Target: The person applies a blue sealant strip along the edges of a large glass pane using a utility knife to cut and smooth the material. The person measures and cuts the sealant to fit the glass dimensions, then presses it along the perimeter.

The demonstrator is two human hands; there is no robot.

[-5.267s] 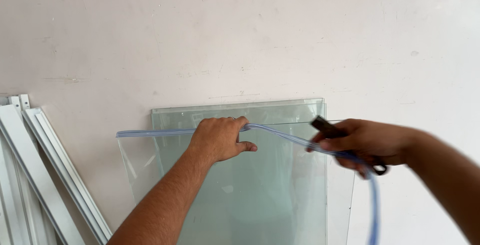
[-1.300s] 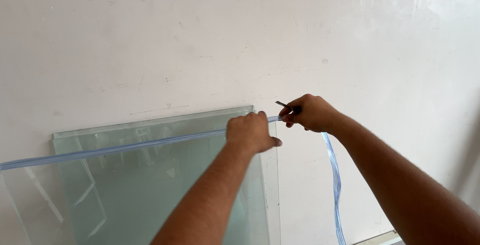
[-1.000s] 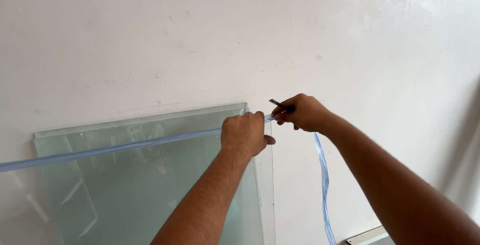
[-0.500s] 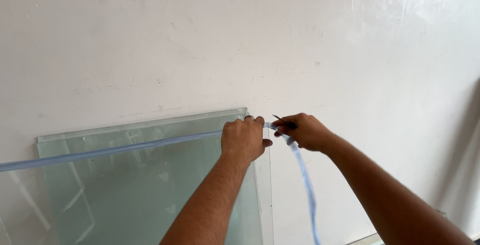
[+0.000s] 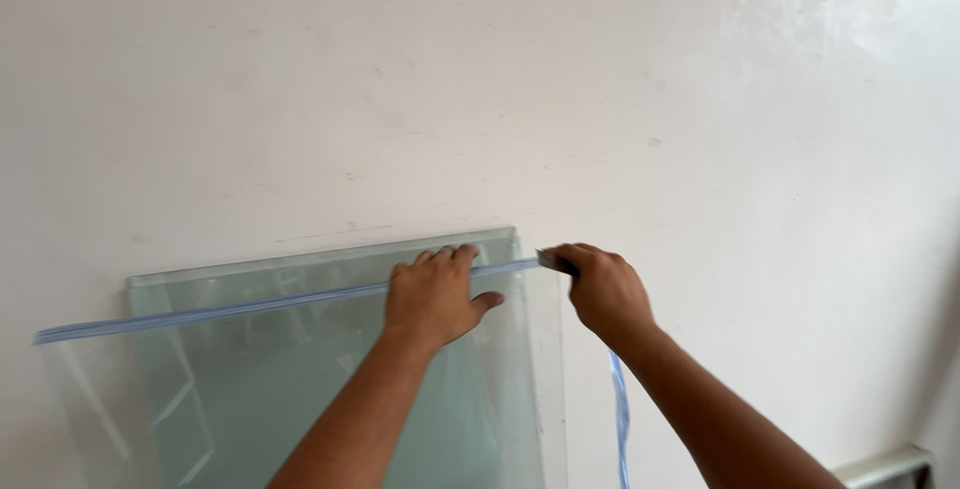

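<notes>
A: Count's in: two greenish clear glass panes leaning at seven o'clock, one pale blue plastic edging strip.

B: Two bare hands, left hand, right hand, and one grey metal bar at five o'clock.

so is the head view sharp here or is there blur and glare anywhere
Head view: slight motion blur, mostly at the left end of the blue edge strip and on the glass panes; left hand and right hand are fairly sharp; soft even light, with a brighter sheen on the wall at upper right.
</notes>
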